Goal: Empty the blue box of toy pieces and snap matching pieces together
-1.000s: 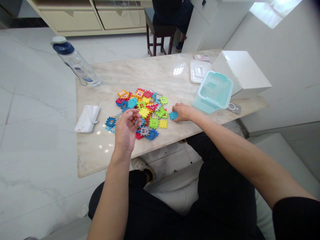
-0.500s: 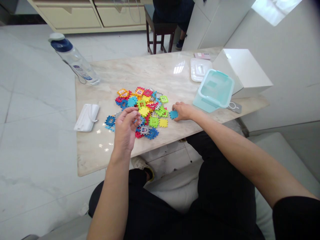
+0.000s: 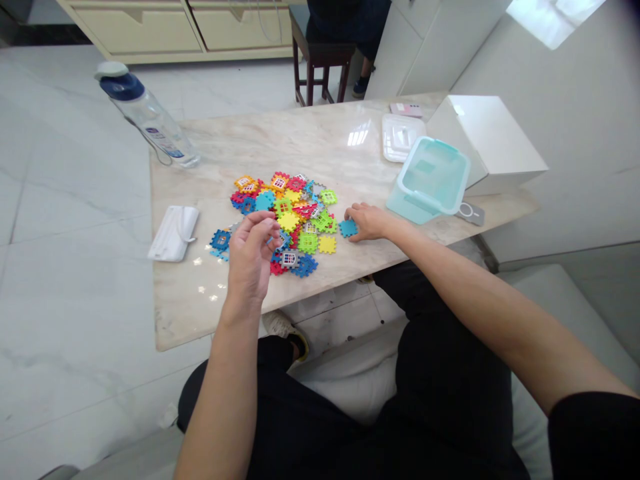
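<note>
The left hand (image 3: 251,257) hovers, fingers loosely curled and slightly parted, coloured tiles (image 3: 289,222) at its one o'clock. Rightward, a blue tile (image 3: 347,229) sits pinched at the right hand's (image 3: 371,222) nine o'clock; bare table (image 3: 367,170) lies at twelve, its near edge at six.

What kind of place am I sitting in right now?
Probably a home living room: there's a sofa-like grey seat, a cream drawer unit, and a marble-look table with a pile of colourful toothed pieces on it.
</note>
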Action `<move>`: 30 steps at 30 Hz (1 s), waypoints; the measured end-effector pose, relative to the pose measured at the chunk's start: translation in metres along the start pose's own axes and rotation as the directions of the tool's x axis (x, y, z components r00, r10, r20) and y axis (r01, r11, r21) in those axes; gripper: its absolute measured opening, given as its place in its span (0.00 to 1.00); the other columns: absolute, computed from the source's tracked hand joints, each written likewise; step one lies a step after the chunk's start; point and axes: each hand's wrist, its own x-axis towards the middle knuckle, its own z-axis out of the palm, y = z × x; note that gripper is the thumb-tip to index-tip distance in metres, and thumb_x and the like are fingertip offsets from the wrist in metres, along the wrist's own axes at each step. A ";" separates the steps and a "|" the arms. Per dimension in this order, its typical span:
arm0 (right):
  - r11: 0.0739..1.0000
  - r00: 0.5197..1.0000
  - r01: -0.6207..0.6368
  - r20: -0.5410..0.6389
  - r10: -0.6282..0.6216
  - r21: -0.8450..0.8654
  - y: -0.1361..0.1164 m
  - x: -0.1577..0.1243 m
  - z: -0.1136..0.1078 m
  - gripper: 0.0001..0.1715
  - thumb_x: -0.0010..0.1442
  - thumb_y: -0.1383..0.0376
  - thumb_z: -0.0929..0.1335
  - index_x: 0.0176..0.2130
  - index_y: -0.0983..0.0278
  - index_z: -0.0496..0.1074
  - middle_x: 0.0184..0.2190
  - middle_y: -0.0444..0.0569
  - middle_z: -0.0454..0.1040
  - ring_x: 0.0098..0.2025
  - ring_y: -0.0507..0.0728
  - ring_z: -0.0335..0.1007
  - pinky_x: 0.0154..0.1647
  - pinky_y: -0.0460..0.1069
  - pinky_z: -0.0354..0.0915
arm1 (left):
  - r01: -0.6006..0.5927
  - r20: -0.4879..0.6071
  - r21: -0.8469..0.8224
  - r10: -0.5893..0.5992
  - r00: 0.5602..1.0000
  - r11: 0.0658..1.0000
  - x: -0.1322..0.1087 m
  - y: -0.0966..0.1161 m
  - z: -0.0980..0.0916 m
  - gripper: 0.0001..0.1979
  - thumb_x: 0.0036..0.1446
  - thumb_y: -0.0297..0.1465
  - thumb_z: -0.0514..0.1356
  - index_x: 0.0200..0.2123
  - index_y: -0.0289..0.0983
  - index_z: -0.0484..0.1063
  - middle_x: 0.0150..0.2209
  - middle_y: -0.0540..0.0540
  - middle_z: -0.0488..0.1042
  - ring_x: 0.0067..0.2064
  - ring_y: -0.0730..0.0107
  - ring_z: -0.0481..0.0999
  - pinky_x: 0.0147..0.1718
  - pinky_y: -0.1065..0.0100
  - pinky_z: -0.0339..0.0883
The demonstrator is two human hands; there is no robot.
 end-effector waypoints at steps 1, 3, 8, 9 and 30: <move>1.000 1.000 0.002 0.000 -0.002 -0.005 0.000 0.000 0.000 0.36 0.63 0.53 0.79 0.64 0.63 0.72 0.62 0.61 0.75 0.63 0.70 0.72 0.62 0.58 0.68 | 0.004 -0.002 -0.001 -0.004 1.000 1.000 0.000 0.000 0.000 0.15 0.51 0.35 0.76 0.39 0.39 0.79 0.32 0.51 0.76 0.32 0.75 0.74 0.30 0.76 0.69; 1.000 1.000 0.002 -0.002 -0.002 -0.019 -0.002 -0.001 -0.001 0.36 0.64 0.53 0.79 0.64 0.63 0.72 0.61 0.61 0.76 0.63 0.71 0.72 0.61 0.58 0.68 | 0.017 -0.004 -0.001 -0.017 1.000 1.000 0.001 -0.001 0.000 0.15 0.50 0.36 0.76 0.39 0.39 0.79 0.32 0.51 0.76 0.32 0.75 0.74 0.30 0.76 0.69; 0.999 1.000 0.021 -0.008 -0.022 -0.037 -0.003 -0.002 -0.003 0.36 0.65 0.52 0.78 0.65 0.64 0.72 0.61 0.62 0.75 0.62 0.71 0.72 0.61 0.59 0.67 | 0.044 0.006 -0.006 -0.044 0.999 0.999 0.001 -0.002 0.001 0.16 0.48 0.36 0.77 0.39 0.38 0.80 0.32 0.51 0.76 0.31 0.76 0.73 0.29 0.76 0.68; 0.999 1.000 0.027 -0.008 -0.028 -0.034 -0.003 -0.002 -0.003 0.36 0.65 0.52 0.78 0.65 0.64 0.72 0.61 0.62 0.75 0.62 0.71 0.72 0.62 0.59 0.67 | 0.045 0.005 -0.008 -0.045 0.999 0.999 0.001 -0.002 0.001 0.16 0.48 0.36 0.77 0.39 0.38 0.80 0.32 0.51 0.76 0.31 0.76 0.73 0.29 0.76 0.68; 1.000 1.000 0.021 -0.018 -0.021 -0.014 -0.003 -0.002 -0.002 0.34 0.65 0.54 0.78 0.64 0.64 0.74 0.61 0.63 0.74 0.63 0.72 0.71 0.63 0.60 0.69 | 0.050 -0.014 0.002 -0.050 0.999 0.999 0.002 -0.002 0.000 0.15 0.48 0.35 0.76 0.38 0.39 0.80 0.32 0.50 0.77 0.32 0.75 0.74 0.30 0.76 0.69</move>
